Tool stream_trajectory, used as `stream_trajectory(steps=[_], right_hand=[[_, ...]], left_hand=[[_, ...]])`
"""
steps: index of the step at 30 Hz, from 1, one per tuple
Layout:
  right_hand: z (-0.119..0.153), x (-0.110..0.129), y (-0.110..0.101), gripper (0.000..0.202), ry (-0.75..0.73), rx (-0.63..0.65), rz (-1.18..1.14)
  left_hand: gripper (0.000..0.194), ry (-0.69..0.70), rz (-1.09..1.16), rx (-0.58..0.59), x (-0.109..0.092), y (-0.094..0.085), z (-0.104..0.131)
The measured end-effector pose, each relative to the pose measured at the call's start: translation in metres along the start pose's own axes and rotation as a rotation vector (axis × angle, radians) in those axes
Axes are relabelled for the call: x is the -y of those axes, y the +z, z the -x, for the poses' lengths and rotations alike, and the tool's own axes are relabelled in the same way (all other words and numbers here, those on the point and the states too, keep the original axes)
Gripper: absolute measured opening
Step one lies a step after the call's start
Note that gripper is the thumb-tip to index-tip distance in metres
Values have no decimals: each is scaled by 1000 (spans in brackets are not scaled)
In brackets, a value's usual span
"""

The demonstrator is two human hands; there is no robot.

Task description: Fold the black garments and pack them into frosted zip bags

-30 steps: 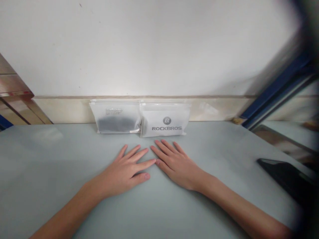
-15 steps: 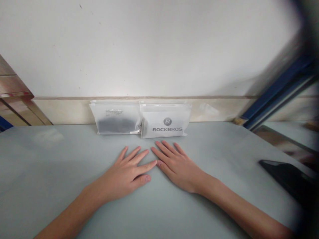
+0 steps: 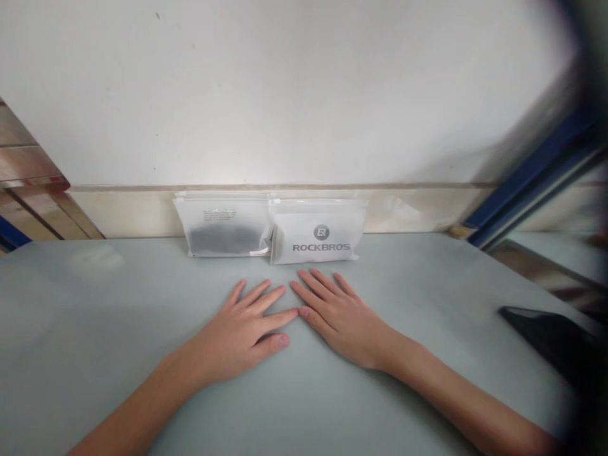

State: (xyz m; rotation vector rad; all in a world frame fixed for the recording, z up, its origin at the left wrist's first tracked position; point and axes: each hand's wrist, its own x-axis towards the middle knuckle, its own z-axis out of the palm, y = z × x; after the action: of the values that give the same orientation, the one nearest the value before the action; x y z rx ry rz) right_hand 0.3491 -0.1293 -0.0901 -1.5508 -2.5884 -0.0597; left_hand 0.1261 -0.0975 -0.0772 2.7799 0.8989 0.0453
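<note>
My left hand (image 3: 242, 332) lies flat on the grey-green table (image 3: 266, 418), palm down with fingers spread. Beside it my right hand (image 3: 339, 320) rests the same way; its thumb tip meets the left index fingertip. Neither hand holds anything. Just beyond the fingertips, two frosted zip pouches lean upright against the wall. The left pouch (image 3: 223, 234) shows small print and a dark item inside that I cannot make out. The right pouch (image 3: 316, 231) bears the word ROCKBROS and a round logo, and slightly overlaps the left one.
A white wall (image 3: 304, 95) with a cream tiled strip (image 3: 133, 212) rises behind the table. On the right edge lies a dark flat object (image 3: 546, 335), partly blurred. A blue frame post (image 3: 527, 171) slants up at the right, and brownish tiles (image 3: 28, 164) show at the left.
The whole view has shifted very slightly to the right in the picture. Both hands and both pouches keep their places on the table.
</note>
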Motion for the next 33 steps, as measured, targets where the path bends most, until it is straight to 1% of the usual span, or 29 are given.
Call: stream_trajectory(steps=[3,5,11,14,18,33], right_hand=[[-1,0,0,46,-3,-10,-2],[-1,0,1,46,5,-10,-5],[-2,1,0,45,25,15,-1],[-3,2,-1,46,33,25,-6],[-3,1,-3,47,36,41,-10],[-1,1,-2,46,36,38,-27]], left_hand=[[46,0,6,-4,-1,0,0],[49,-34,-4,-16,-1,2,-1],[61,-290,-75,-110,-4,11,-4],[66,-372,-100,-130,-4,13,-5],[68,-398,-113,-123,-4,13,-5],[62,-429,-153,-74,-8,10,-5]])
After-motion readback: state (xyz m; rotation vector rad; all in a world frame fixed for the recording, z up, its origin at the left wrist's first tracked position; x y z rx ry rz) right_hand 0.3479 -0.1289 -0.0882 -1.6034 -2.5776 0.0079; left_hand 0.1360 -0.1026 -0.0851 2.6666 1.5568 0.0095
